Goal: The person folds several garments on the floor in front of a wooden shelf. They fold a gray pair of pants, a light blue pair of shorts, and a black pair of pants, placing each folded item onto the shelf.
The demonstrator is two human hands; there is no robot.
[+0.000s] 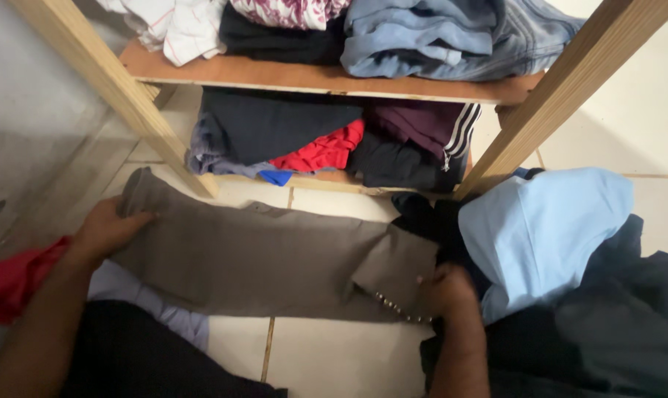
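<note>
A grey-brown pair of trousers (pixel 260 254) lies stretched flat across the tiled floor, its open zip near the right end. My left hand (pixel 107 228) presses on the left end of the trousers, fingers curled over the edge. At the waistband end, my right hand (pixel 446 290) grips the cloth beside the zip. Both hands hold the same garment.
A wooden shelf rack (pixel 312 77) stands just beyond, stuffed with folded and crumpled clothes on two levels. A light blue garment (pixel 540 232) and dark clothes (pixel 614 332) are piled at the right. A red cloth (pixel 9 284) lies at the left, a grey wall beside it.
</note>
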